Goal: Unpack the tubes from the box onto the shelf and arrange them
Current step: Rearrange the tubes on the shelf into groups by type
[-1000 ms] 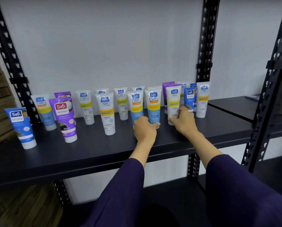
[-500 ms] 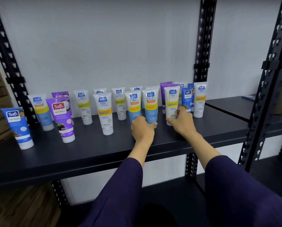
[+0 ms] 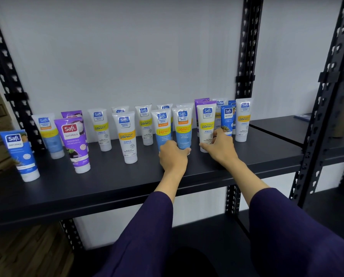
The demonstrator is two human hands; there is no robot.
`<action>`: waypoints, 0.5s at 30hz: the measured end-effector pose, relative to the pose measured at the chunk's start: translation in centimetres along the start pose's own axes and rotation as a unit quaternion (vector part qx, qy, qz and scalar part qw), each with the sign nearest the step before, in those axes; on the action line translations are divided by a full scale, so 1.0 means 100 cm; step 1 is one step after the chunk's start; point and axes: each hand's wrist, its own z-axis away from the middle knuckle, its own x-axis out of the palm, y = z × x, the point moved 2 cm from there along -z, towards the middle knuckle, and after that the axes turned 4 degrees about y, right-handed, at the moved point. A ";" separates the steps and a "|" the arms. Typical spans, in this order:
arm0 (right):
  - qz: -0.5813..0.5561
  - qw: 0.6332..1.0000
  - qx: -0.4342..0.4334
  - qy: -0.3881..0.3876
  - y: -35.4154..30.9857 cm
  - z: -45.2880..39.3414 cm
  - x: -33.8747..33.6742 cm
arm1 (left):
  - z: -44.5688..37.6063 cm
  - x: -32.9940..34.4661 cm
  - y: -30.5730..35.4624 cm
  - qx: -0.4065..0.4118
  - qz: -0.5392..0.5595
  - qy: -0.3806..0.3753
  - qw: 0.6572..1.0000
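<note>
Dark shelf (image 3: 111, 182): left hand (image 3: 172, 157) grips blue tube (image 3: 182, 129), right hand (image 3: 220, 149) white tube (image 3: 206, 124)

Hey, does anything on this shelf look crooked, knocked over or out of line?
Nothing has fallen or spilled. The blue tube at the far left and the purple Naturals tube stand forward of the others on the black shelf and appear to lean.

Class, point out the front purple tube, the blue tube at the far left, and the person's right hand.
Front purple tube (image 3: 72, 136), head view, on its label.
Far-left blue tube (image 3: 19, 152), head view, on its body.
Right hand (image 3: 220, 147), head view, on its back.
</note>
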 end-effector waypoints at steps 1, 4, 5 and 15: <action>0.001 1.000 -0.002 -0.001 0.000 0.000 0.000 | 0.000 0.000 0.000 0.001 -0.001 0.000 1.000; -0.002 1.000 -0.002 -0.004 -0.001 0.001 0.000 | 0.001 -0.001 0.001 0.001 0.000 -0.001 1.000; -0.005 1.000 -0.001 -0.006 -0.001 0.001 0.000 | 0.001 -0.002 0.001 0.001 -0.001 -0.001 1.000; -0.024 0.999 -0.010 0.026 -0.002 0.007 -0.004 | 0.016 -0.012 0.002 0.015 -0.001 0.008 1.000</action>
